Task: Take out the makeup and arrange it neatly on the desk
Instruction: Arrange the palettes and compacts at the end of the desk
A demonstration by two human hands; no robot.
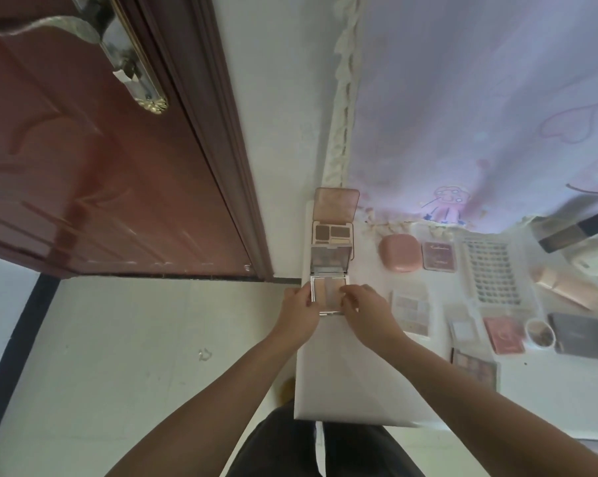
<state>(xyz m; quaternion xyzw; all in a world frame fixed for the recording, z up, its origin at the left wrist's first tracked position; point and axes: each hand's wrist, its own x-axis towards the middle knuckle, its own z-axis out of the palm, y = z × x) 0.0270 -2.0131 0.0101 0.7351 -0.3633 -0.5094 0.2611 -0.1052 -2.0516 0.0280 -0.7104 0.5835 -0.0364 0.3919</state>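
Observation:
An open square compact (pixel 329 290) with a raised mirrored lid lies at the left edge of the white desk (pixel 352 380). My left hand (pixel 299 313) grips its left side and my right hand (pixel 366 309) pinches its right side. Just behind it sits an open brown eyeshadow palette (pixel 332 232) with a pink lid. To the right lie a closed pink compact (pixel 400 253), a dark red square palette (pixel 438 256), a pale palette (pixel 412 313) and several other makeup items.
A white tray of small pieces (pixel 493 273) sits mid-right, with a small round jar (pixel 540 332), a grey case (pixel 585 335) and a multi-colour palette (pixel 475 367) nearby. A brown door (pixel 101 166) stands left. A printed curtain (pixel 480 115) hangs behind the desk.

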